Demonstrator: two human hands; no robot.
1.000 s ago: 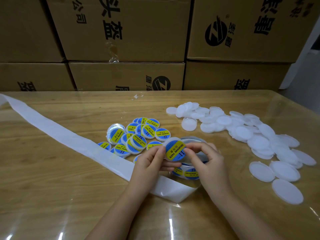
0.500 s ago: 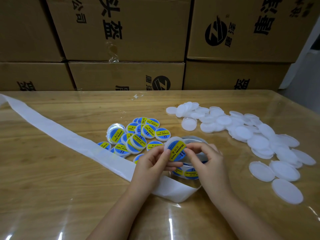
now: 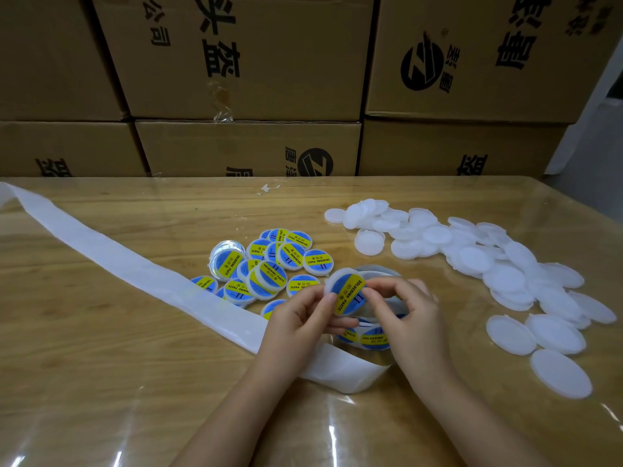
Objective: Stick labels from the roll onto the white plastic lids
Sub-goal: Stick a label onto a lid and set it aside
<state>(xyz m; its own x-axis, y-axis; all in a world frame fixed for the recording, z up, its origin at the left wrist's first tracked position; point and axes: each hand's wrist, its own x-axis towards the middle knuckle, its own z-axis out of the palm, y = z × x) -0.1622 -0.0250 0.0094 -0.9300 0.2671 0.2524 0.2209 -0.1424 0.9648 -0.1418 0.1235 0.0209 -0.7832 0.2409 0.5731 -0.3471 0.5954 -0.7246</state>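
A white lid carrying a blue and yellow label (image 3: 344, 291) is held up between both hands just above the label roll (image 3: 371, 337). My left hand (image 3: 300, 318) pinches the lid's left edge with thumb and fingers. My right hand (image 3: 404, 308) pinches its right edge, thumb on the label face. The roll lies on the table under my hands, mostly hidden, with labels showing on its near side. Several labelled lids (image 3: 269, 264) lie in a pile to the left. Plain white lids (image 3: 472, 261) spread across the right.
A long white strip of spent backing paper (image 3: 118, 264) runs from the roll to the table's far left edge. Stacked cardboard boxes (image 3: 242, 62) wall off the back of the glossy wooden table (image 3: 101, 382). Three plain lids (image 3: 556, 335) lie nearest on the right.
The lid has tilted slightly between my fingers as my thumbs shifted over the label. Both hands stay in the same spot above the roll.
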